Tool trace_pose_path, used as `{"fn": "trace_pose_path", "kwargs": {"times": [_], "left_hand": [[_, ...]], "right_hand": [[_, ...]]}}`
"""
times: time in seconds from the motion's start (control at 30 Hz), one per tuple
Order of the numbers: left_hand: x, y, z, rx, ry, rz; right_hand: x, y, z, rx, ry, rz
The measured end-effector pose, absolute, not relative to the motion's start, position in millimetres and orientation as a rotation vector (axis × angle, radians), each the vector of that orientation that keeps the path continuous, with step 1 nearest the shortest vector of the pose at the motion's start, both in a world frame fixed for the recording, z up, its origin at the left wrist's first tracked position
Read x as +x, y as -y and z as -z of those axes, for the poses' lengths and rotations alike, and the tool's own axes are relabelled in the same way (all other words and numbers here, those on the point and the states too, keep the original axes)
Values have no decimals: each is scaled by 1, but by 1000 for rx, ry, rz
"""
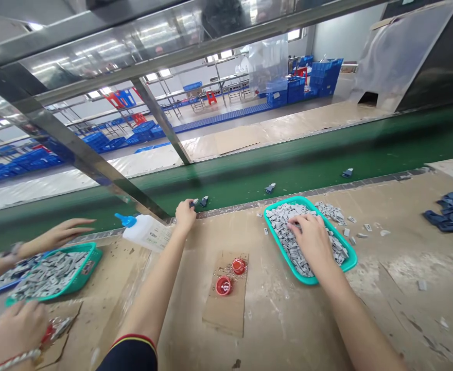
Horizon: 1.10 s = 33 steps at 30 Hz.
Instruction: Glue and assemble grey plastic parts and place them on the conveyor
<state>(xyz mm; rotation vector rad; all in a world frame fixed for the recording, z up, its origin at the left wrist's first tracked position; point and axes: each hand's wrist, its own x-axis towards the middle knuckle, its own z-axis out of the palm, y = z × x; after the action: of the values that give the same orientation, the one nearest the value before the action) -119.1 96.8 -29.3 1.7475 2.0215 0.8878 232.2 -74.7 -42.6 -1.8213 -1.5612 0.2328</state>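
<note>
Two red cups sit on a cardboard strip on the near worktop, between my two arms. To the right, my right hand dips half-curled into a green basket, fingertips on the small grey pieces; I cannot tell whether it grips one. Farther off and left, past a white bottle, my left hand pinches a pale-tipped dark blue piece at the near edge of a green belt. Just right of it lies a similar piece; two more rest farther right.
</note>
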Motion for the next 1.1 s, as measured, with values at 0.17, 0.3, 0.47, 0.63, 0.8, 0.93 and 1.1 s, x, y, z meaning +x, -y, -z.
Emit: {"fn": "trace_pose_path", "kwargs": {"times": [0.17,0.3,0.47,0.63,0.8,0.93,1.1], "left_hand": [[-96,-40,16,1551,-1647,-1168],[-85,17,6,1312,-1406,-1248],[-81,79,5,844,-1260,-1403],[-75,118,16,670,-1257,-1462],[-67,138,25,557,-1251,-1436],[-66,144,28,553,-1235,-1427],[-62,146,26,567,-1233,-1405]], "right_hand": [[226,85,25,-1446,1129,-743],[207,98,10,-1218,1011,-993],[165,114,20,-1166,1203,-1264],[135,120,44,-1203,1151,-1423],[127,119,50,-1229,1214,-1433],[124,118,51,-1285,1247,-1409],[123,118,56,-1277,1230,-1433]]}}
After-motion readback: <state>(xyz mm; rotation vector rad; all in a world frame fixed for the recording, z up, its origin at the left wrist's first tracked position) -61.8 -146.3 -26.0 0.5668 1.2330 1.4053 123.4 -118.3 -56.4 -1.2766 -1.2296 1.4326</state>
